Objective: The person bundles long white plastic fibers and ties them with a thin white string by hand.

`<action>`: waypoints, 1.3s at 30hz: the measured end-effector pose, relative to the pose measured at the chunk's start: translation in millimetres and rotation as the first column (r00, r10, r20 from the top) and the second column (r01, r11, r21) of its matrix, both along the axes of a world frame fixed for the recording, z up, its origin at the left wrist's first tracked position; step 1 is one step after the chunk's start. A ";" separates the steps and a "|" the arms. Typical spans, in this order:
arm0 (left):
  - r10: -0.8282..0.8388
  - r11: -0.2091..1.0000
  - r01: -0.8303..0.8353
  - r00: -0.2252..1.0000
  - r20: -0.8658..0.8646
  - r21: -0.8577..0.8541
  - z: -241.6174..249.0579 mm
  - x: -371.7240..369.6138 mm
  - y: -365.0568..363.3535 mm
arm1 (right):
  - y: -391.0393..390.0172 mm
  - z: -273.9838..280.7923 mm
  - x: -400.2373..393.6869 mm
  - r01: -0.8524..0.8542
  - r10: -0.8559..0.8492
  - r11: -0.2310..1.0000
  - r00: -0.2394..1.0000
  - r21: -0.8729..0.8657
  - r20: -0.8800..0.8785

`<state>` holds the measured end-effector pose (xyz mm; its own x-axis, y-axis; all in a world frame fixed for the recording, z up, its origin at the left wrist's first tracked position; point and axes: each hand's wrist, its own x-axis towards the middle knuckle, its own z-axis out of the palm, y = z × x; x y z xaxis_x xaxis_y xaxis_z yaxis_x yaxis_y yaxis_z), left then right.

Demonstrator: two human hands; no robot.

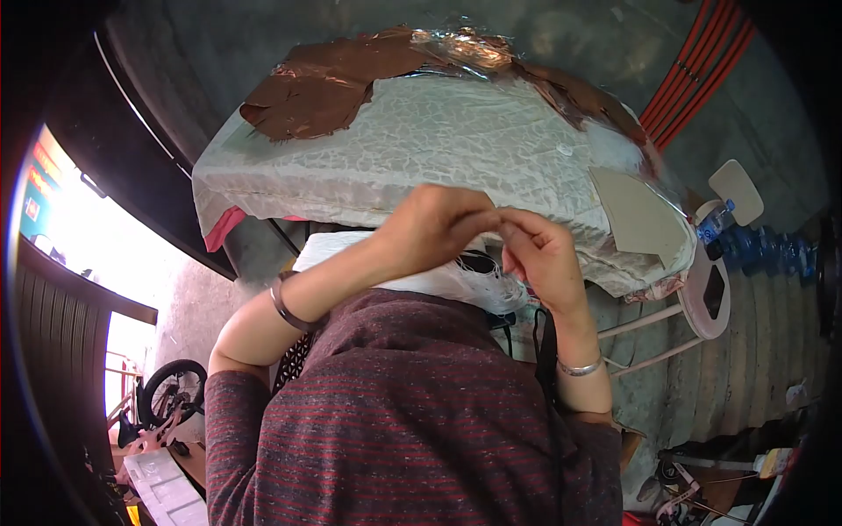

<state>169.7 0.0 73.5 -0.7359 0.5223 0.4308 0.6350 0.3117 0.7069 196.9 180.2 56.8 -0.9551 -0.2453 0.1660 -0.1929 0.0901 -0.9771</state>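
My left hand (pixel 431 226) and my right hand (pixel 551 261) meet above my lap, fingertip to fingertip. On both, thumb and finger are pinched together. Whatever lies between the fingertips is too small or hidden to make out. Below them, a white cloth (pixel 342 250) with loose, stringy white threads (pixel 495 287) rests across my lap. A dark gap shows among the threads.
In front stands a table under a pale patterned cloth (pixel 456 131), with brown sheet material (pixel 329 83) and shiny foil (pixel 465 48) along its far side. Grey card (pixel 636 215) lies at its right. A stool (pixel 715 320) holds a dark phone-like object (pixel 715 292); bottles (pixel 772 252) stand beyond.
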 end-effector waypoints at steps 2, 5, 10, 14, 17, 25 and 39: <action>0.054 0.998 -0.054 0.999 0.008 0.043 3.4 2.1 0.7 | 4.5 -0.7 1.2 -0.057 0.058 0.998 0.997 -0.014 0.050; 0.105 0.994 -0.107 0.979 0.175 0.005 2.0 -1.0 -0.4 | 5.8 -2.3 2.1 -0.140 0.151 0.983 0.985 -0.121 0.086; -0.338 0.847 -0.092 0.669 0.663 0.524 -12.3 3.7 7.9 | 5.5 -10.6 -1.8 -0.159 0.217 0.866 0.974 -0.474 0.068; -0.343 0.819 -0.131 0.668 0.660 0.559 -17.1 9.5 12.3 | -1.6 -14.4 1.4 -0.174 0.200 0.857 0.980 -0.484 0.001; -0.357 0.785 -0.116 0.718 0.597 0.609 -19.7 11.3 12.2 | -6.9 -9.0 4.3 -0.151 0.141 0.890 0.989 -0.431 -0.056; 0.087 0.994 -0.041 0.860 -0.504 0.101 -3.8 0.9 4.7 | -5.8 -21.6 5.0 -0.057 0.046 0.932 0.998 -0.358 -0.039; 0.144 0.959 -0.195 0.960 0.240 0.204 -15.9 15.4 14.2 | -2.1 -11.9 8.6 -0.058 0.087 0.957 0.992 -0.283 0.090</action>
<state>185.1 14.2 57.6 -0.8947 0.2908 0.3390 0.4070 0.2184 0.8869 205.4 178.1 45.0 -0.9517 -0.2720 0.1421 -0.0887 -0.1995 -0.9759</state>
